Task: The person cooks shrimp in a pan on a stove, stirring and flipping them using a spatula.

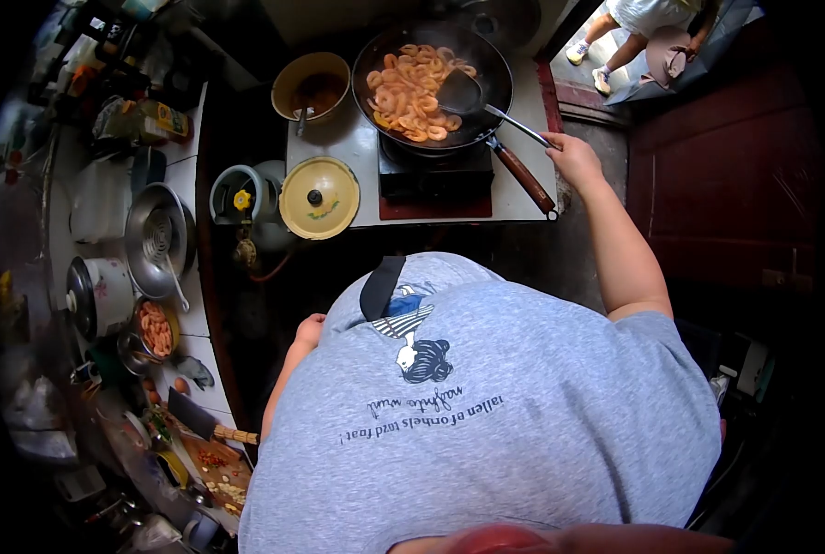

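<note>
My right hand point(575, 160) is closed around the handle of a wok spatula point(514, 121). The spatula's broad dark blade rests among pink-orange shrimp point(406, 90) in a black wok point(497, 78). The wok sits over a black stove point(435, 175), its wooden handle point(523, 175) pointing towards me, below my right hand. At my left side, my left hand point(309, 331) hangs low by my grey shirt, mostly hidden, and its fingers cannot be made out. A yellowish bowl point(287, 76) with brown liquid and a spoon stands left of the wok.
A yellow lid point(320, 198) lies at the counter's front, beside a gas cylinder point(272, 208). On the left counter are a metal pan point(156, 242), a lidded pot point(108, 294), a bowl of shrimp point(156, 329), a cleaver point(193, 414) and a cutting board point(225, 473). A person point(629, 37) is beyond the doorway.
</note>
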Available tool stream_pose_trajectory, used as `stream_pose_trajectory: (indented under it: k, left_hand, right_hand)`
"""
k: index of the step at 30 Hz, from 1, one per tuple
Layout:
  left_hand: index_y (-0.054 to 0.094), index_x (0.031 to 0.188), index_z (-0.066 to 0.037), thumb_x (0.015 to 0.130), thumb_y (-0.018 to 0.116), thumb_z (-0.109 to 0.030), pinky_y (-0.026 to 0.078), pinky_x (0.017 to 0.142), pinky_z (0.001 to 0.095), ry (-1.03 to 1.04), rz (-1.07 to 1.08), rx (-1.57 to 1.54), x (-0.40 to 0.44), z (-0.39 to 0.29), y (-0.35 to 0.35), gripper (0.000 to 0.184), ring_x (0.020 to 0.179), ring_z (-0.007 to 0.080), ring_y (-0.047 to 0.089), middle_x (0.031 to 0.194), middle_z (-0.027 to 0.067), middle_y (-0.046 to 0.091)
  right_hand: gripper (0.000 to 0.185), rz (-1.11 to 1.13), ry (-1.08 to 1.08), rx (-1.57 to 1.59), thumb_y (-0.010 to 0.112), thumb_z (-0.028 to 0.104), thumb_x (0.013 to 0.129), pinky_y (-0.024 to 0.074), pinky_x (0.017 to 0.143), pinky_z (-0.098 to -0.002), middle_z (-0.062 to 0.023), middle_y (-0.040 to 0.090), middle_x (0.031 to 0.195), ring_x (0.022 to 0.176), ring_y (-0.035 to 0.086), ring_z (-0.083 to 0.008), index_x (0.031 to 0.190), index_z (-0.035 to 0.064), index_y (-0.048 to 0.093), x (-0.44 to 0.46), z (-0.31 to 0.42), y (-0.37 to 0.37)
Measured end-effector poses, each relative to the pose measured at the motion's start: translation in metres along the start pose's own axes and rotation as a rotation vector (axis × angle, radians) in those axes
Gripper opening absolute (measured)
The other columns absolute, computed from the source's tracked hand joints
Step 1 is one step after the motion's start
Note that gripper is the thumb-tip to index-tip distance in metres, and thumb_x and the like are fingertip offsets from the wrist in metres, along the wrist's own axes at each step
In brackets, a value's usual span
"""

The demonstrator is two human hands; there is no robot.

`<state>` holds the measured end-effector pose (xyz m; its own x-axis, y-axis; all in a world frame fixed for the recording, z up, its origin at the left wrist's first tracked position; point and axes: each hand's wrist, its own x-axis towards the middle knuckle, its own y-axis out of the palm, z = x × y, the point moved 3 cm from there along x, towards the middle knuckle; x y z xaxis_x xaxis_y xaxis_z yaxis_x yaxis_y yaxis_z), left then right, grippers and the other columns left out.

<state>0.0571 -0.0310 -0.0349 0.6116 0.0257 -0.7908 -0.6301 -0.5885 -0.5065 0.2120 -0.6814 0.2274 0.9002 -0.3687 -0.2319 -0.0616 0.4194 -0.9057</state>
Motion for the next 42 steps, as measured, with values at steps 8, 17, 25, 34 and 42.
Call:
stream_pose_trajectory:
  k: [8, 17, 25, 34, 42]
  left_hand:
    - [0.070, 0.105, -0.007, 0.079, 0.070, -0.037, 0.051, 0.084, 0.0344, 0.018, -0.006, 0.072, 0.005, -0.006, -0.001, 0.039, 0.096, 0.0249, 0.067, 0.101, 0.0147, 0.071]
    - [0.070, 0.106, -0.007, 0.080, 0.070, -0.039, 0.051, 0.084, 0.0345, 0.070, -0.051, -0.059, -0.040, -0.054, -0.030, 0.041, 0.096, 0.0245, 0.067, 0.101, 0.0143, 0.071]
    - [0.070, 0.106, -0.007, 0.079, 0.070, -0.037, 0.051, 0.084, 0.0352, 0.051, -0.033, 0.037, 0.007, 0.003, -0.001, 0.041, 0.097, 0.0256, 0.067, 0.101, 0.0152, 0.071]
    - [0.069, 0.105, -0.005, 0.078, 0.070, -0.035, 0.050, 0.082, 0.0348, 0.048, 0.025, 0.020, 0.012, 0.007, 0.006, 0.040, 0.093, 0.0249, 0.066, 0.098, 0.0142, 0.071]
    - [0.069, 0.105, -0.004, 0.078, 0.071, -0.034, 0.051, 0.082, 0.0338, 0.082, -0.043, -0.100, -0.054, -0.071, -0.037, 0.040, 0.094, 0.0241, 0.067, 0.100, 0.0147, 0.071]
  right_hand:
    - [0.037, 0.044, -0.004, 0.073, 0.064, 0.023, 0.085, 0.0505, 0.087, -0.0376, -0.0119, 0.069, 0.109, 0.101, 0.066, -0.0280, 0.122, 0.0236, 0.065, -0.002, 0.012, 0.005]
    - [0.034, 0.027, -0.040, 0.004, 0.060, 0.025, 0.088, 0.0509, 0.086, -0.0384, -0.0102, 0.069, 0.108, 0.101, 0.065, -0.0285, 0.122, 0.0269, 0.065, -0.005, 0.046, 0.015]
    - [0.036, 0.018, -0.019, -0.255, 0.054, 0.023, 0.088, 0.0510, 0.083, -0.0419, -0.0101, 0.068, 0.109, 0.100, 0.064, -0.0302, 0.121, 0.0288, 0.066, -0.006, 0.041, -0.018]
    - [0.036, 0.007, -0.069, -0.162, 0.057, 0.021, 0.087, 0.0510, 0.084, -0.0416, -0.0104, 0.068, 0.111, 0.101, 0.064, -0.0307, 0.122, 0.0265, 0.065, -0.004, 0.040, -0.026]
    - [0.036, -0.042, -0.043, -0.283, 0.056, 0.020, 0.087, 0.0512, 0.083, -0.0417, -0.0103, 0.068, 0.109, 0.100, 0.064, -0.0302, 0.122, 0.0247, 0.065, -0.001, 0.036, -0.030]
